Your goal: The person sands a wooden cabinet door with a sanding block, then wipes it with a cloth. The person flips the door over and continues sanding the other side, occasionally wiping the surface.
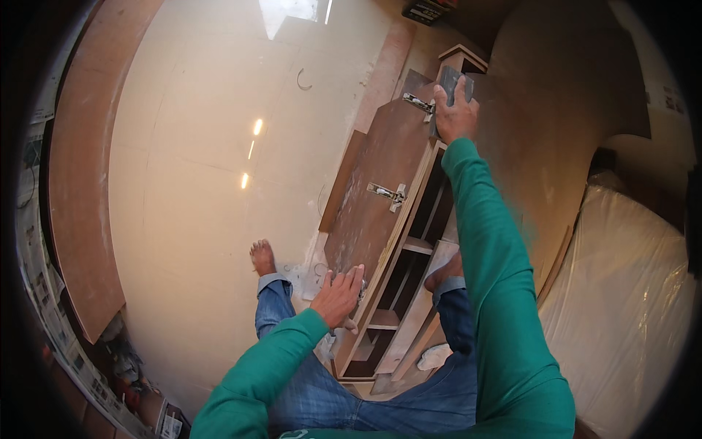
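A narrow wooden cabinet (419, 245) with several shelf compartments lies lengthwise between my legs. Its brown door (364, 219) is swung out to the left, with metal hinges (387, 192) on its edge. At the far end, my right hand (456, 116) is shut on a grey sanding block (451, 82), pressed to the cabinet near its top cap (460, 53). My left hand (338, 298) rests on the near end of the door, beside another hinge that its fingers partly cover. The contact under my left palm is hidden.
Wood strips (341, 184) lie under and beside the door. A long brown panel (88, 164) stands at the left, newspaper (41, 230) beyond it. Plastic sheeting (620, 296) covers something at the right, below a large brown board (543, 110). A dark box (428, 11) sits at the far end.
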The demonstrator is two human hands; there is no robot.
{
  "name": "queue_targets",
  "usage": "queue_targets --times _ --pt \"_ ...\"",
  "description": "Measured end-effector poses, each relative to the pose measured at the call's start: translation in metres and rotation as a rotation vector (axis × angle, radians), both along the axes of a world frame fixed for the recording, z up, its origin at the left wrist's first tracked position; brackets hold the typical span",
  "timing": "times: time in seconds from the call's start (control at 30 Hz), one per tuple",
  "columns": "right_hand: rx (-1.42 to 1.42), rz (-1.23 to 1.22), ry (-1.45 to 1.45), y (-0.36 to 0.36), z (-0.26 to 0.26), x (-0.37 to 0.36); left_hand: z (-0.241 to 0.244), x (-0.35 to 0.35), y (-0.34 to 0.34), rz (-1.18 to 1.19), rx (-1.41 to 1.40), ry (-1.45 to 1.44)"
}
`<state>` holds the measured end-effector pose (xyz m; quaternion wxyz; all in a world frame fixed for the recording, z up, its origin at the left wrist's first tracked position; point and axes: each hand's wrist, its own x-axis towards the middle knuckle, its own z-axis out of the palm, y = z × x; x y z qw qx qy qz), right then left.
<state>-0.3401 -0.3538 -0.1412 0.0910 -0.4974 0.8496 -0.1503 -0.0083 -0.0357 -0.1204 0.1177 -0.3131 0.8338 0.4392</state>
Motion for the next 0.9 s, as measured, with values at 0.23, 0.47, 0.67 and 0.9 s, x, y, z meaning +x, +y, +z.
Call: queue_targets --times 0.23,0.47,0.67,0.9 --pt "-0.090 0.044 -0.044 0.168 0.013 0.066 -0.025 -0.007 0.002 -0.141 -0.095 -0.018" --pt "0.043 0.015 -0.154 0.383 0.036 0.181 -0.048 0.007 -0.006 -0.123 0.041 0.070" --pt "0.006 0.039 -0.055 0.326 0.025 0.162 -0.042 0.011 -0.011 -0.147 -0.004 0.129" --pt "-0.010 -0.155 -0.098 0.103 0.030 0.051 -0.045 -0.014 -0.009 -0.127 0.054 0.122"
